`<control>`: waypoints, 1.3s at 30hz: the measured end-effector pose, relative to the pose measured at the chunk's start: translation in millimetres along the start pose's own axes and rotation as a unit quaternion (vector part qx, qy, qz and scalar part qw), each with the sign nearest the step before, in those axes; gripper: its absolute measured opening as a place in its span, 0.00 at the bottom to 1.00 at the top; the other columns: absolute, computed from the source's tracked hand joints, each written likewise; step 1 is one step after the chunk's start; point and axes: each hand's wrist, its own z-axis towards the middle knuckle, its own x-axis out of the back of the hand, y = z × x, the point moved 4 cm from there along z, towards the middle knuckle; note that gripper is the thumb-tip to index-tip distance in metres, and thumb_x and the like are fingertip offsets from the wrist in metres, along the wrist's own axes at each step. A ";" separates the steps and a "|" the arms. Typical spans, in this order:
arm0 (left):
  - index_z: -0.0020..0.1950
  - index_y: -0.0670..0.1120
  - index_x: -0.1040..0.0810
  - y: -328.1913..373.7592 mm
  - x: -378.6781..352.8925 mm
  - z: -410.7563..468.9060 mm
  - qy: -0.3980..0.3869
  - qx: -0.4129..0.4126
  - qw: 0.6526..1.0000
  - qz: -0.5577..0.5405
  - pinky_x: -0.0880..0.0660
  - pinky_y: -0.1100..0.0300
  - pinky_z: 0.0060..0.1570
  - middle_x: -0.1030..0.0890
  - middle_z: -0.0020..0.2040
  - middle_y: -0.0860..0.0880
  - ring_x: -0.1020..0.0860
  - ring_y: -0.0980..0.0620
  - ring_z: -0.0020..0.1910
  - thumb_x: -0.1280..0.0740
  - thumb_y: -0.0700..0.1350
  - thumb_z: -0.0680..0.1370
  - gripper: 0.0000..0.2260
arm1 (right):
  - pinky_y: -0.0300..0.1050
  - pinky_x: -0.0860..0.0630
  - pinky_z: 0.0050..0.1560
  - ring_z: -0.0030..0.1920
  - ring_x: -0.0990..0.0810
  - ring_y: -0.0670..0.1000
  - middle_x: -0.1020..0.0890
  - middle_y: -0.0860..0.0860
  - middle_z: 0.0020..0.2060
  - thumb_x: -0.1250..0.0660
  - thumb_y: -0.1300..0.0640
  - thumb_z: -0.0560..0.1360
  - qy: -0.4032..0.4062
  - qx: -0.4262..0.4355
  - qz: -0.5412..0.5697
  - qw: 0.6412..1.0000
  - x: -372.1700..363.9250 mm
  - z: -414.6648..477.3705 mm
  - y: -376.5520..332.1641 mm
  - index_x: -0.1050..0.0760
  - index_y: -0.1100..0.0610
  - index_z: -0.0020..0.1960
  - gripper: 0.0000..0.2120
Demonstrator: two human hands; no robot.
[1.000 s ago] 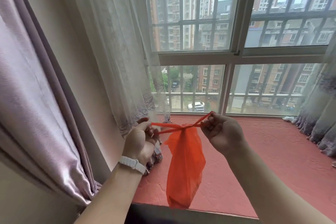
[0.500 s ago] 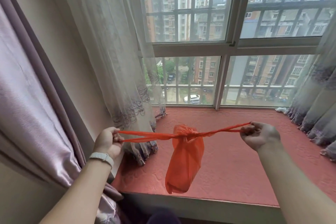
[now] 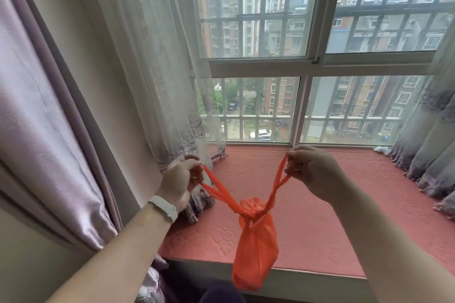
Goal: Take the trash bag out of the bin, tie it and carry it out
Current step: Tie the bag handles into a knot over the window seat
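An orange plastic trash bag (image 3: 256, 251) hangs in the air in front of me, over the front edge of the window seat. Its neck is knotted (image 3: 251, 211), and two handle loops run up from the knot in a V. My left hand (image 3: 181, 181), with a white wristband, pinches the left loop. My right hand (image 3: 311, 170) pinches the right loop, a little higher. Both loops hang slack. No bin is in view.
A red cushioned window seat (image 3: 344, 216) runs under a barred window (image 3: 302, 61). A sheer curtain (image 3: 160, 56) and a mauve drape (image 3: 41, 118) hang at the left, close to my left hand. More curtain (image 3: 428, 155) hangs at the right.
My hands had pulled the loops out wide and taut half a second ago. They have come back toward each other and risen, the loops have slackened and the knotted bag hangs lower.
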 end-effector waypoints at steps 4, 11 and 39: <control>0.44 0.41 0.25 13.3 -50.7 -19.7 -0.106 -0.040 0.989 0.094 0.24 0.58 0.35 0.21 0.35 0.43 0.22 0.48 0.33 0.38 0.30 0.73 0.07 | 0.44 0.26 0.39 0.36 0.25 0.50 0.23 0.53 0.33 0.34 0.68 0.75 -0.174 0.076 -0.278 0.942 -73.8 -23.1 -14.2 0.22 0.59 0.41 0.07; 0.44 0.43 0.23 25.8 -68.3 -47.3 -0.195 -0.045 0.974 0.109 0.23 0.58 0.38 0.22 0.39 0.42 0.22 0.50 0.35 0.37 0.36 0.74 0.04 | 0.55 0.22 0.43 0.40 0.19 0.57 0.17 0.54 0.38 0.30 0.60 0.74 -0.140 0.210 -0.498 0.830 -121.4 -41.5 -28.4 0.19 0.57 0.44 0.01; 0.41 0.50 0.16 -21.3 -145.8 -118.7 -0.370 -0.083 0.904 0.199 0.23 0.50 0.46 0.17 0.39 0.45 0.20 0.49 0.39 0.31 0.36 0.65 0.11 | 0.40 0.24 0.51 0.49 0.23 0.45 0.22 0.47 0.54 0.32 0.47 0.75 0.074 -0.009 -0.539 0.839 13.3 -132.9 79.0 0.25 0.50 0.61 0.16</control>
